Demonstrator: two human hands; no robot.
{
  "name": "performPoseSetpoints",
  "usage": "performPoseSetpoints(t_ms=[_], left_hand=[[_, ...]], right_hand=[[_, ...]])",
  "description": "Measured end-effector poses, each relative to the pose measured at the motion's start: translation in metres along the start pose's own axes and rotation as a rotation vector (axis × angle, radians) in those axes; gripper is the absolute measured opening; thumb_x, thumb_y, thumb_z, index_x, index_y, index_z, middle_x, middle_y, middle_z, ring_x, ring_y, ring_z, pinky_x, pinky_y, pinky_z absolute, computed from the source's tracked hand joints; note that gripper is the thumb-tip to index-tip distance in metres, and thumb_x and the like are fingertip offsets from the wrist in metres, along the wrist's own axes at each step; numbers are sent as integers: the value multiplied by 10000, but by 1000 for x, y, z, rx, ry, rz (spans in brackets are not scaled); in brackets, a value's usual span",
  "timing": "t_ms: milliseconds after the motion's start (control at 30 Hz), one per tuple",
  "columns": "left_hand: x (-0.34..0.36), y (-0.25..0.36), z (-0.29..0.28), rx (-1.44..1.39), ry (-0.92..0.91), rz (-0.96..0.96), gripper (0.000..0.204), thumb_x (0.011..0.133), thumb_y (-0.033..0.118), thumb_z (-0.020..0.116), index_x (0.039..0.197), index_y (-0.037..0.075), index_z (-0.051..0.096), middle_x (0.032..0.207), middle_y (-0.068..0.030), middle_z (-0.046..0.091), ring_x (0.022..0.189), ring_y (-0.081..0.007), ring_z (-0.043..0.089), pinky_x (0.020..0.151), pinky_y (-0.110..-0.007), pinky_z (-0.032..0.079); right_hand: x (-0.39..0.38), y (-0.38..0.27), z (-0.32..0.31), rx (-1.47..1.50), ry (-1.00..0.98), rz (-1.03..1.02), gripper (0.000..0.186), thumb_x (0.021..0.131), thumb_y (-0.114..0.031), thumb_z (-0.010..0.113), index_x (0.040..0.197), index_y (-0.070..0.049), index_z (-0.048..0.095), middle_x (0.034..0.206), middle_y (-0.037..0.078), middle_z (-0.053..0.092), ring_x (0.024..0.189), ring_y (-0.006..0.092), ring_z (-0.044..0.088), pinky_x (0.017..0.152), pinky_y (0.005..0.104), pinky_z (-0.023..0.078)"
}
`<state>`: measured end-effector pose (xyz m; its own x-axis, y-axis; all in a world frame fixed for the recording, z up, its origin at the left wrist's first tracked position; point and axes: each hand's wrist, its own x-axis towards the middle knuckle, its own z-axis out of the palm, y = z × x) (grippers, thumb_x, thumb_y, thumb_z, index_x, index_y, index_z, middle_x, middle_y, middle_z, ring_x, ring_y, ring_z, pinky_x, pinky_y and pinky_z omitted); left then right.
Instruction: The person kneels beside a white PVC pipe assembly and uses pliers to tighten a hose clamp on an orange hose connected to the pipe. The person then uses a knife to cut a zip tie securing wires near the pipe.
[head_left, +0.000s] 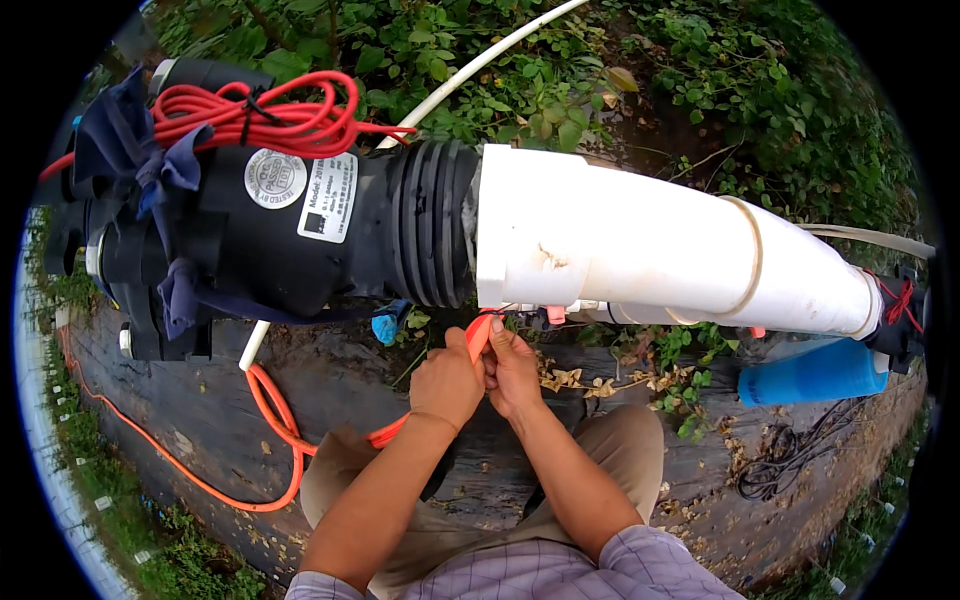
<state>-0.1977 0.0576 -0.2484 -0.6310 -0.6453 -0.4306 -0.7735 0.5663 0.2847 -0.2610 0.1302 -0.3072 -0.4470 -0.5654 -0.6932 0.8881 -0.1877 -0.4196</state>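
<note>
My left hand (447, 385) is closed round a flattened orange hose (479, 335), just below the joint of a black valve and a white pipe. My right hand (513, 372) presses against the same piece of hose, fingers bent and thumb up; the fingertips are partly hidden. Overhead lies the thick white pipe (620, 235), fitted into the ribbed collar of the black valve body (270, 240). From my left hand the hose runs down to the left and loops on the ground. Small pink fittings (556, 315) show under the pipe.
A coil of red tubing (250, 115) is tied on the valve, with dark blue cloth (150, 150) knotted round it. To the right are a blue cylinder (815, 373) and a tangle of black cord (790, 460). Black ground sheet (220, 400) carries dry leaves; green plants (480, 90) grow beyond.
</note>
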Motion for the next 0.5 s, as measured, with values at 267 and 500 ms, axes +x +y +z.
performPoseSetpoints(t_ms=[267,500], left_hand=[[39,-22,0,61,88,72,211,847,222,584,941,47,515,793,-210,664,753,-397,668,681,-493,535],[78,-40,6,159,329,285,105,778,177,641,830,94,680,860,-119,681,804,-343,671,695,-472,533]], right_hand=[[11,7,14,0,42,-47,317,930,-383,635,823,-88,591,698,-20,540,470,46,377,386,208,267],[-12,2,-25,-89,85,-7,304,1005,-339,507,1025,-55,614,741,-7,541,493,52,393,401,215,280]])
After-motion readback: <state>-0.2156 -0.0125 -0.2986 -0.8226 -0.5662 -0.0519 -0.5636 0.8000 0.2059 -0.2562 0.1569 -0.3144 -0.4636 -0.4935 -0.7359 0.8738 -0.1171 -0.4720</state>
